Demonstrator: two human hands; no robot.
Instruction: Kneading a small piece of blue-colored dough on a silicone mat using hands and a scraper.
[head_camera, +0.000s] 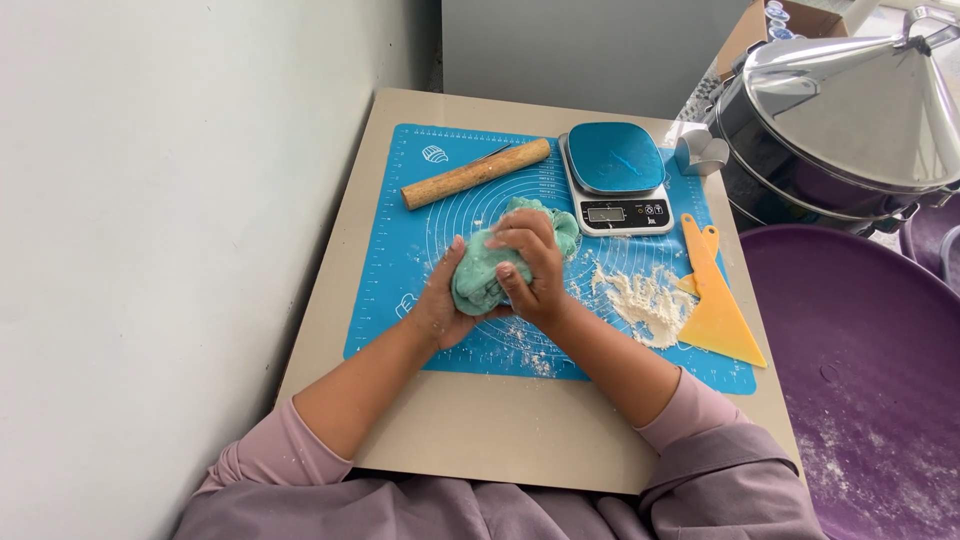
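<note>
Head view: at the upper right of the frame stands a steel steamer pot (800, 160) under a conical metal lid (850, 100); the lid hides what is inside. Below it, at the right edge, a large purple basin (870, 370) holds only a dusting of flour on its inner wall.

In the middle of the frame a lump of pale green dough (500, 262) lies on a blue silicone mat (400, 260), which covers most of a small beige table (480, 430). Both hands clasp the dough. The left hand (440, 300) cups it from the lower left, fingers curled around its underside. The right hand (530, 265) lies over the top, fingers bent and pressing down into the mass, knuckles raised. Both forearms come up from the bottom of the frame and meet at the dough, with mauve sleeves pushed back to the elbows.

Just right of the hands a loose heap of flour (645, 305) sits on the mat, touching a yellow plastic scraper (715, 300). A kitchen scale (615, 175) with a blue platform stands above the dough, and a wooden rolling pin (475, 173) lies slantwise at the upper left of the mat.
</note>
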